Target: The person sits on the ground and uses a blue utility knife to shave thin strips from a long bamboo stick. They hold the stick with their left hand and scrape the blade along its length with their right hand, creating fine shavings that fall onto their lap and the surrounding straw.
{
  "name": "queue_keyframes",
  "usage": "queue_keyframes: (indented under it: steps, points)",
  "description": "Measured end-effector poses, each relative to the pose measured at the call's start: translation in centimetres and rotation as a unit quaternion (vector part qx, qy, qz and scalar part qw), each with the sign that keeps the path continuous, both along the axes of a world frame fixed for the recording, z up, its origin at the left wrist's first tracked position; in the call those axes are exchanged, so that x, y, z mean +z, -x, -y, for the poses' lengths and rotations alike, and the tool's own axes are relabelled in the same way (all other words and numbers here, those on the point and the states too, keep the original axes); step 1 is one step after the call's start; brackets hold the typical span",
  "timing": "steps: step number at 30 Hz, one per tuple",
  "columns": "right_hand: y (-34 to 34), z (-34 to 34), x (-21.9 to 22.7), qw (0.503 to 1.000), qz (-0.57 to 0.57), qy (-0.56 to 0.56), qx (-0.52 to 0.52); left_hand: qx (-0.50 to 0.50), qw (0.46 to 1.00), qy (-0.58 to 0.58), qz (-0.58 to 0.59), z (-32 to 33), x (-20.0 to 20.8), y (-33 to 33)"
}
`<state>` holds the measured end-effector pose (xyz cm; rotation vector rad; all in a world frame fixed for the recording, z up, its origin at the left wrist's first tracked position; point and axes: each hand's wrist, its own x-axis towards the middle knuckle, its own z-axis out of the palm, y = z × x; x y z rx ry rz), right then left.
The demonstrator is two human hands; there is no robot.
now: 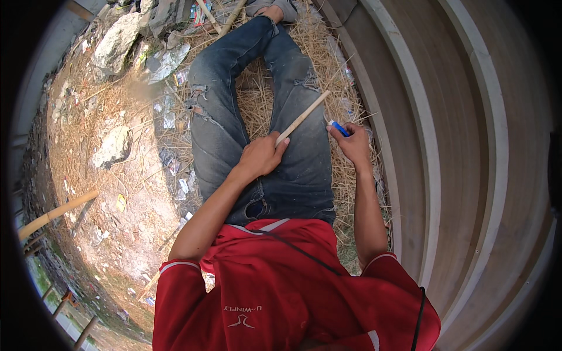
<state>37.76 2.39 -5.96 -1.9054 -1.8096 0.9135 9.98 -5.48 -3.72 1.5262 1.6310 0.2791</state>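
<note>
My left hand (261,157) rests on the upper legs of my worn blue jeans (216,146), fingers closed around the lower end of a flat, pale bamboo strip (304,117). The strip slants up and to the right across my thigh, its far end free. Just right of that thigh, my right hand (352,145) grips a small blue-handled tool (339,128). A short, thin tip sticks out of the tool towards the strip without touching it. It looks like a utility knife, but the tip is too small to be sure.
Dry straw (257,105) lies under and around my legs. A ribbed wall (433,146) rises close on my right. On the left, litter, a pale rock (113,146) and a larger rock (117,44) lie on the ground. A bamboo pole (58,214) juts in from the left.
</note>
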Motion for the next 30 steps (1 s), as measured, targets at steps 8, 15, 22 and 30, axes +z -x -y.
queue_keyframes:
  steps: [8,15,22,30]
  points:
    - [1.6,1.7,2.2,0.995,-0.021,-0.054,0.082,0.056,0.985,0.019,0.165,-2.5,0.1,0.1]
    - [4.1,3.0,5.3,0.989,-0.038,-0.078,0.124,0.048,0.989,-0.008,0.141,-5.4,1.1,-2.3]
    - [3.4,2.3,4.3,0.994,-0.063,-0.072,0.061,0.026,0.990,-0.051,0.129,-4.9,0.3,-3.5]
    - [1.8,0.3,4.0,0.983,-0.154,-0.036,-0.092,0.060,0.988,-0.012,0.141,-4.8,1.2,-2.2]
